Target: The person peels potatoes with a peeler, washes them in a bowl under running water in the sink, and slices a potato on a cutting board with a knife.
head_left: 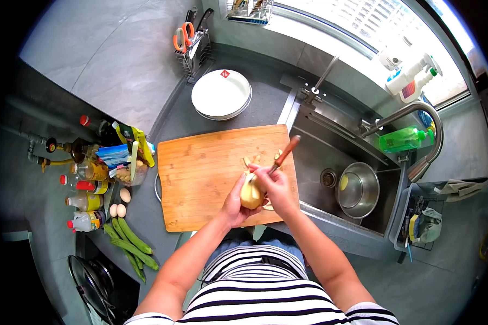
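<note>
My left hand point(235, 205) is closed around a pale yellow, mostly peeled potato point(252, 193), held over the front right part of the wooden cutting board point(192, 173). My right hand point(276, 189) grips a peeler point(285, 154) by its reddish-brown handle, which points up and to the right. The peeler's working end is at the upper part of the potato, mostly hidden by my fingers. Scattered peelings point(256, 159) lie on the board just beyond my hands.
White plates point(221, 93) are stacked behind the board. At right, the sink point(314, 146) holds a metal pot point(358, 189). Eggs point(121, 210), green vegetables point(130, 244) and several bottles point(87, 202) stand left. A knife rack point(196, 57) with scissors point(183, 38) is at the back.
</note>
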{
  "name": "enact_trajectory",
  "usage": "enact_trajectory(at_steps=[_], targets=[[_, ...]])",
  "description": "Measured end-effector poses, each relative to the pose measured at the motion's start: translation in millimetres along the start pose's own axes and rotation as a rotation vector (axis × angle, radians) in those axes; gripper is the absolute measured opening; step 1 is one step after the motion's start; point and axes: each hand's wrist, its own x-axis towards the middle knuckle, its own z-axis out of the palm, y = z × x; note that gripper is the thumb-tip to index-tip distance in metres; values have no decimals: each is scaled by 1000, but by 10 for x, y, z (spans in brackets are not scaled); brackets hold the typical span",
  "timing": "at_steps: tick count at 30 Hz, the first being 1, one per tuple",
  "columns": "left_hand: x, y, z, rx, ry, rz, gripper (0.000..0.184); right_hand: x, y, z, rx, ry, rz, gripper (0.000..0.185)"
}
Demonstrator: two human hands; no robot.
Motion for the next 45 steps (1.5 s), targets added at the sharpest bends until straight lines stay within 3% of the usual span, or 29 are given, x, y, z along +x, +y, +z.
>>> enact_trajectory(at_steps=[3,7,10,11,14,15,18,19,20,25,28,31,33,35,36,38,43,45], targets=[[-36,-8,-26,-45,-32,-35,65,137,25,-64,105,114,15,15],[-100,-56,-167,-124,-130,-47,65,247,138,-152,-23,281,133,15],[-142,-36,-148,-186,-89,-20,65,275,122,-394,-810,325,-109,15],[-137,-33,-123,-182,-46,23,65,315,218,-504,-822,315,-201,16],[-71,-73,-195,-121,79,72,64,259,152,-456,-714,256,-339,16],[-52,-73,-193,-92,119,78,64,249,132,-406,-409,176,-204,15],[-22,-61,-140,-79,84,70,60,57,21,-209,-286,-109,-165,11],[-18,-61,-104,-82,81,53,59,-46,-77,-100,-316,-184,-57,11],[-12,-64,-61,-84,77,35,57,-71,-6,-61,-433,-254,-175,13],[-27,-14,10,-13,76,55,56,-20,21,27,-21,-52,29,14],[-44,8,-14,-11,16,31,59,106,28,26,111,105,3,12],[-63,21,-102,-84,-130,23,62,212,41,-61,133,199,95,11],[-103,25,-146,-118,-219,26,63,298,177,-192,-58,252,60,12],[-155,50,-10,-140,-118,76,62,372,254,-347,-301,262,-36,15],[-179,64,33,-151,-65,104,61,378,199,-414,-614,242,-149,15],[-160,32,-34,-139,65,143,61,351,167,-478,-709,255,-177,14],[8,-49,-261,-75,155,121,57,138,-8,-252,-72,-39,-76,8],[60,-91,-277,-82,141,112,57,54,2,-189,-324,-229,-119,11]])
